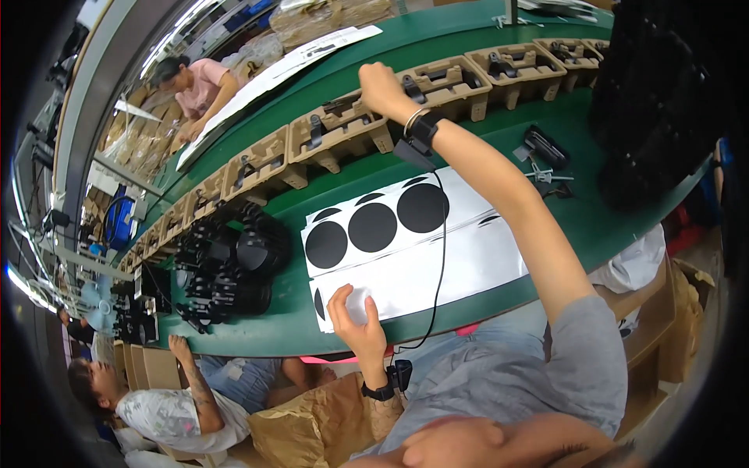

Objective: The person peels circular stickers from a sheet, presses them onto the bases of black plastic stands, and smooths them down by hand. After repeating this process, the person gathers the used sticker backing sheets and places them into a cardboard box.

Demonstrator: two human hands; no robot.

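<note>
Head view: right hand (380, 87) is stretched far forward over the green desk (593, 226), fingers curled shut around a small dark part at the rim of a brown moulded pulp tray (337, 132), one in a curved row of such trays that runs along the belt. What exactly the fingers pinch is hidden by the knuckles. Left hand (353, 318) lies spread and flat on the near edge of a glossy silver backing sheet (437, 265), thumb and forefinger apart around a spot where a disc has been lifted. Three black round stickers (373, 227) sit in a row on the upper sheet, just beyond that hand; further partly seen discs lie at the sheet edges.

To do this well, I judge the left palm should keep the sheet pinned so it does not slide or curl while the other arm reaches. A cable (441, 257) hangs from the right wrist across the sheets; it could drag them, so keep it slack. A heap of black round housings (234, 265) lies left of the sheets, well apart from both hands.
</note>
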